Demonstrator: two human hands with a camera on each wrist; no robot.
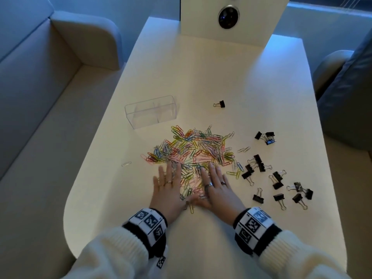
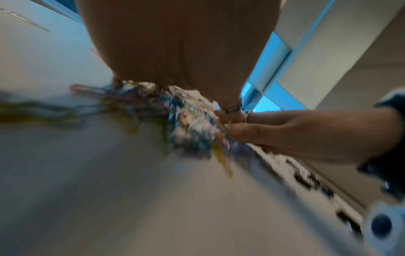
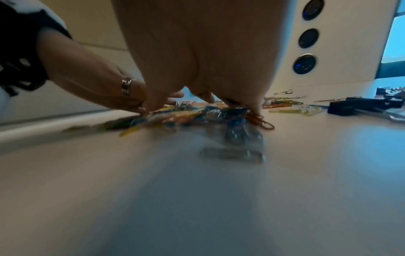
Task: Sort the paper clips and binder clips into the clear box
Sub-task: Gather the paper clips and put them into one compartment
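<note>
A wide pile of coloured paper clips (image 1: 193, 150) lies in the middle of the white table (image 1: 201, 77). My left hand (image 1: 168, 184) and right hand (image 1: 216, 184) both lie flat, fingers straight, on the pile's near edge, thumbs close together. Several black binder clips (image 1: 275, 178) are scattered to the right, and one binder clip (image 1: 220, 104) sits alone farther back. The clear box (image 1: 151, 111) stands empty at the back left of the pile. In the wrist views the paper clips (image 2: 192, 117) (image 3: 197, 116) are blurred under the palms.
A stray paper clip (image 1: 126, 163) lies left of the pile. A white upright panel (image 1: 231, 17) with round dark sockets stands at the table's far end. Pale sofa seats (image 1: 50, 77) flank the table on the left, and a dark chair (image 1: 346, 97) on the right.
</note>
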